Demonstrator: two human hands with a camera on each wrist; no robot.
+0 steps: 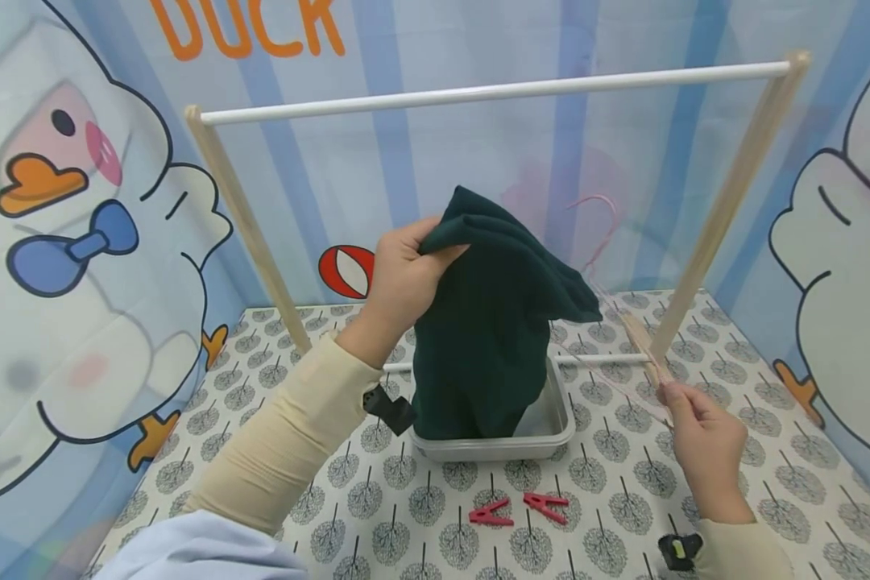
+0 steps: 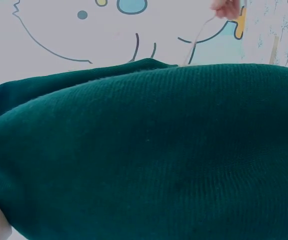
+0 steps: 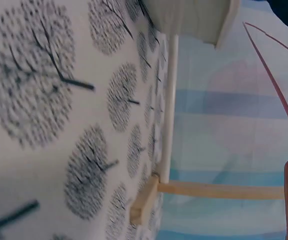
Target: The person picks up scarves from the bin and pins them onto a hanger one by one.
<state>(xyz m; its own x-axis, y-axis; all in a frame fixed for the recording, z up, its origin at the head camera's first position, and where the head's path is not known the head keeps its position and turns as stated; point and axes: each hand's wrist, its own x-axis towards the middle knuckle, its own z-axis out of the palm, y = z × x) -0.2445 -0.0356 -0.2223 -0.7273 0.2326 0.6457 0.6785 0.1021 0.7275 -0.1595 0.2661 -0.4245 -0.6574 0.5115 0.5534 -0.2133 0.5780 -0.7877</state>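
Note:
My left hand [image 1: 409, 270] pinches the upper edge of a dark green knit cloth item [image 1: 482, 346] and holds it up. Its folds drape to the right, and the lower part hangs down into a metal tray [image 1: 493, 449]. In the left wrist view the green knit [image 2: 149, 150] fills most of the picture. On the right, my right hand [image 1: 706, 443] grips a thin pink clothes hanger [image 1: 612, 211] by one end, its hook pointing up beside the cloth. The right wrist view shows part of the hanger [image 3: 284, 103] running up from the fingers. The garment's exact kind cannot be told.
Two red clothespins [image 1: 490, 513] lie on the tree-patterned tablecloth [image 1: 370, 524] in front of the tray. Behind stands a drying rack with a white top bar [image 1: 493, 93] and wooden side posts [image 1: 728, 201]. A cartoon duck curtain [image 1: 464, 48] covers the back.

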